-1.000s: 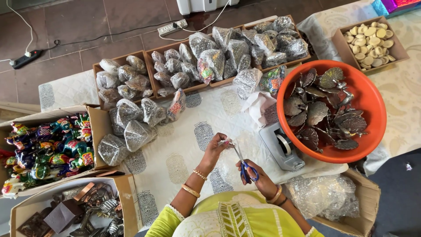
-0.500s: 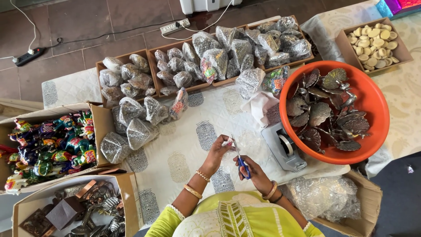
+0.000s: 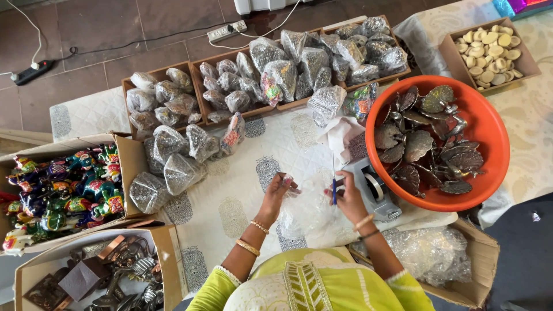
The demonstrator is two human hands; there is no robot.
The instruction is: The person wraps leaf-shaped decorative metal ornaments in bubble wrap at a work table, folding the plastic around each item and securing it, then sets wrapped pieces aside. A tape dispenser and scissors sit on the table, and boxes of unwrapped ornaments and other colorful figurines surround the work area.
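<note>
While both hands work at frame centre, left hand [image 3: 277,190] pinching clear plastic wrap [image 3: 314,210], right hand [image 3: 347,193] closed on blue-handled scissors [image 3: 333,183], tape dispenser [image 3: 374,187] just beside.

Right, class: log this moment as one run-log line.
left hand: pinching clear wrap | right hand: holding blue scissors | beside: tape dispenser, orange tub

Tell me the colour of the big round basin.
Orange basin, seen in the head view.

Bright orange basin [image 3: 489,124] holding grey-silver metal peacocks [image 3: 429,141]. White cloth [image 3: 230,196] with grey motifs; lime-green sleeves [image 3: 210,291], gold bangles [image 3: 249,246].
</note>
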